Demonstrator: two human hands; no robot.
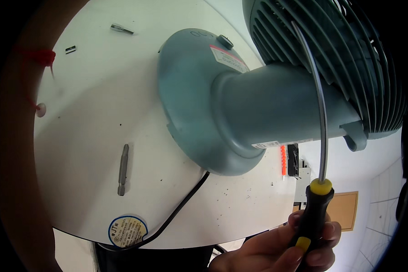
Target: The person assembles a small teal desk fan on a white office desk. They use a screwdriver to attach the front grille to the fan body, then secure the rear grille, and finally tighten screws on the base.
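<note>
My right hand [281, 247] grips a screwdriver [323, 113] by its black and yellow handle at the lower right. The long metal shaft points upward, and its tip lies over the slatted grille of a blue-green desk fan [267, 99]; whether it touches the grille I cannot tell. The fan's round base, with a knob [225, 42] and a label, is towards the left, and its thick neck runs to the right. Along the left edge runs my left forearm [20, 149], with a red cord bracelet [43, 56]; its hand is out of view.
On the white table [90, 181] lie a grey screwdriver bit [123, 170], a short metal socket piece [122, 29] and a small dark-and-silver piece [70, 49]. A black cable [181, 206] runs from the base past a round tag [127, 230]. An orange strip [283, 159] is farther right.
</note>
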